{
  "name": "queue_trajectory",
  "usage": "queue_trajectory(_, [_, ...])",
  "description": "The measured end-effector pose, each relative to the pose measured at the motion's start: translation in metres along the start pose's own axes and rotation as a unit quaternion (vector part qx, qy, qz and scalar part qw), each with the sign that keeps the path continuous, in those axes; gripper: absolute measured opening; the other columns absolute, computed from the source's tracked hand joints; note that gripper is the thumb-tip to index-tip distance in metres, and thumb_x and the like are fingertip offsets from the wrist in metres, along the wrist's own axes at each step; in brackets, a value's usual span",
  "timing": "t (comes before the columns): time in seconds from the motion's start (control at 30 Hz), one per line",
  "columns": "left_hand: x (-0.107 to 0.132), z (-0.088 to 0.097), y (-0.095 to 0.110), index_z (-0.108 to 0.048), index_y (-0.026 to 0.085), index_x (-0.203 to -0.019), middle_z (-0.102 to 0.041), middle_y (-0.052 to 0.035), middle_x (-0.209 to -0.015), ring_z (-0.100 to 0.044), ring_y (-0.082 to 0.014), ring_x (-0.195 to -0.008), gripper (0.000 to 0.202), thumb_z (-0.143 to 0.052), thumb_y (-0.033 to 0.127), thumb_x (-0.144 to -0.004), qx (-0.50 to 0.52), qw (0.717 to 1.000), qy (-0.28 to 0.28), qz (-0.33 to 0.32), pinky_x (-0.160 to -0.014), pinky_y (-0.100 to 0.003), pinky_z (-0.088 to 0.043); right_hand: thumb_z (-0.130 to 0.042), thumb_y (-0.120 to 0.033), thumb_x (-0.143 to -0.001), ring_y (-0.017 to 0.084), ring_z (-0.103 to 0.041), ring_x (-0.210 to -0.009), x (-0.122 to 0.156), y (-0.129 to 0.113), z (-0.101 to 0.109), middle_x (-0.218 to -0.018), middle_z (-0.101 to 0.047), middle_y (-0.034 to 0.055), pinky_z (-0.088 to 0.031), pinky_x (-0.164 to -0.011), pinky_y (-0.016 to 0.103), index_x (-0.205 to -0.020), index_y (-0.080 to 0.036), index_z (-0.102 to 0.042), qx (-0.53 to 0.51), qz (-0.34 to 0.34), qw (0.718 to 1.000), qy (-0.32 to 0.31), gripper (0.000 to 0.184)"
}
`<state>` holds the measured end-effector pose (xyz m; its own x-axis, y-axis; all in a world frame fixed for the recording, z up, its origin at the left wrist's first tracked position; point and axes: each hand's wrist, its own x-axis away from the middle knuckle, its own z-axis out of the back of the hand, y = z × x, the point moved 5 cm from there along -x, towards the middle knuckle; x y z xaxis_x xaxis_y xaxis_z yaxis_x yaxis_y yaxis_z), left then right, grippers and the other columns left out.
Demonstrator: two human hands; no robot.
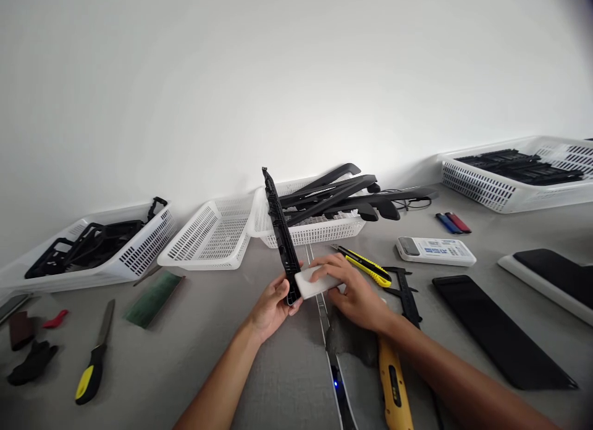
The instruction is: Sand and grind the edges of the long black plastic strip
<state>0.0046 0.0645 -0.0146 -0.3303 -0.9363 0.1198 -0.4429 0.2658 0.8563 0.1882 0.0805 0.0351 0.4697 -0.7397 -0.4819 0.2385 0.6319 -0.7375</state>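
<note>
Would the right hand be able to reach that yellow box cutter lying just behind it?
Probably yes: the yellow box cutter lies uncovered just beyond the right hand, though that hand presses a white block and must let go first.

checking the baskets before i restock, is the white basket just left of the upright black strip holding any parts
No. That white basket shows only bare mesh inside, while the basket behind the black strip and the far-left basket hold black parts.

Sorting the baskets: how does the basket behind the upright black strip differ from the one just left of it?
The middle basket is piled with long black parts that overhang its rim; the left neighbour shows none inside. The middle one stands farther back, partly behind the black strip. Both are white and slotted.
</note>
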Motion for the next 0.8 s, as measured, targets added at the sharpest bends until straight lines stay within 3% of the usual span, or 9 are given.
queue_trajectory(0.17, [0.001,0.002,0.001,-0.064,0.022,-0.139,-0.068,-0.0118,-0.116,-0.049,-0.0085,-0.062,0.056,-0.074,0.031,-0.084,-0.04,0.999,0.022,0.003,-0.054,-0.025,-0.032,-0.051,-0.009,-0.077,0.027,-0.063,-0.104,-0.001,0.038,0.018,-0.115,-0.071,0.0066,-0.047,-0.091,0.039,-0.102,-0.022,-0.072,0.088,-0.121,0.985,0.092,0.035])
queue_trajectory(0.23, [0.003,0.003,0.002,-0.063,0.02,-0.139,-0.069,-0.0136,-0.117,-0.048,-0.0086,-0.061,0.058,-0.071,0.03,-0.083,-0.063,0.997,0.042,-0.01,-0.055,-0.026,-0.031,-0.054,-0.026,-0.088,0.025,-0.066,-0.086,0.0,0.05,0.02,-0.101,-0.074,0.0054,-0.048,-0.079,0.036,-0.108,-0.021,-0.072,0.076,-0.178,0.977,0.085,0.027])
queue_trajectory(0.3, [0.006,0.003,0.004,-0.062,0.017,-0.138,-0.071,-0.0126,-0.109,-0.046,-0.0083,-0.059,0.057,-0.068,0.03,-0.083,-0.091,0.993,0.067,-0.029,-0.054,-0.026,-0.029,-0.055,-0.041,-0.093,0.025,-0.066,-0.081,0.003,0.058,0.021,-0.093,-0.075,0.0051,-0.048,-0.075,0.036,-0.115,-0.02,-0.07,0.079,-0.212,0.97,0.088,0.034])
queue_trajectory(0.4, [0.012,0.002,0.002,-0.062,0.016,-0.13,-0.07,-0.0073,-0.095,-0.043,-0.0078,-0.055,0.049,-0.064,0.032,-0.083,-0.143,0.983,0.097,-0.053,-0.052,-0.025,-0.027,-0.057,-0.045,-0.092,0.032,-0.063,-0.106,0.004,0.061,0.025,-0.109,-0.074,0.0101,-0.047,-0.089,0.042,-0.122,-0.019,-0.067,0.16,-0.178,0.961,0.142,0.041])
queue_trajectory(0.5, [0.016,0.003,0.0,-0.065,0.017,-0.105,-0.069,-0.0053,-0.093,-0.044,-0.0072,-0.053,0.027,-0.06,0.035,-0.085,-0.195,0.969,0.125,-0.084,-0.05,-0.024,-0.027,-0.053,-0.04,-0.095,0.033,-0.059,-0.113,0.0,0.05,0.031,-0.118,-0.071,0.0117,-0.045,-0.096,0.047,-0.117,-0.021,-0.067,0.213,-0.114,0.954,0.178,0.032])
queue_trajectory(0.57, [0.017,0.005,0.0,-0.062,0.018,-0.093,-0.068,-0.0048,-0.092,-0.045,-0.0077,-0.054,0.02,-0.058,0.036,-0.085,-0.217,0.958,0.153,-0.112,-0.049,-0.023,-0.028,-0.051,-0.036,-0.097,0.031,-0.06,-0.107,-0.004,0.028,0.037,-0.111,-0.072,0.0107,-0.046,-0.092,0.046,-0.11,-0.022,-0.068,0.199,-0.075,0.96,0.181,0.026])
queue_trajectory(0.63, [0.018,0.01,0.0,-0.061,0.019,-0.091,-0.067,-0.0031,-0.087,-0.046,-0.0086,-0.054,0.02,-0.057,0.037,-0.085,-0.233,0.944,0.19,-0.137,-0.047,-0.022,-0.03,-0.049,-0.03,-0.097,0.028,-0.061,-0.097,-0.001,-0.011,0.046,-0.1,-0.072,0.0089,-0.049,-0.086,0.042,-0.101,-0.022,-0.067,0.155,-0.028,0.973,0.168,0.02])
queue_trajectory(0.7, [0.019,0.013,0.001,-0.06,0.019,-0.092,-0.067,-0.0016,-0.082,-0.047,-0.009,-0.053,0.019,-0.057,0.036,-0.083,-0.25,0.928,0.227,-0.156,-0.046,-0.022,-0.032,-0.047,-0.024,-0.097,0.025,-0.063,-0.089,0.014,-0.065,0.056,-0.094,-0.07,0.0066,-0.052,-0.079,0.037,-0.1,-0.024,-0.065,0.092,0.031,0.984,0.148,0.018])
queue_trajectory(0.8, [0.017,0.014,0.0,-0.058,0.02,-0.089,-0.069,-0.0017,-0.083,-0.049,-0.0087,-0.051,0.014,-0.058,0.033,-0.081,-0.272,0.912,0.254,-0.17,-0.044,-0.021,-0.034,-0.049,-0.024,-0.1,0.023,-0.067,-0.093,0.064,-0.153,0.065,-0.101,-0.072,0.0057,-0.055,-0.083,0.037,-0.104,-0.028,-0.063,0.016,0.135,0.986,0.092,0.016])
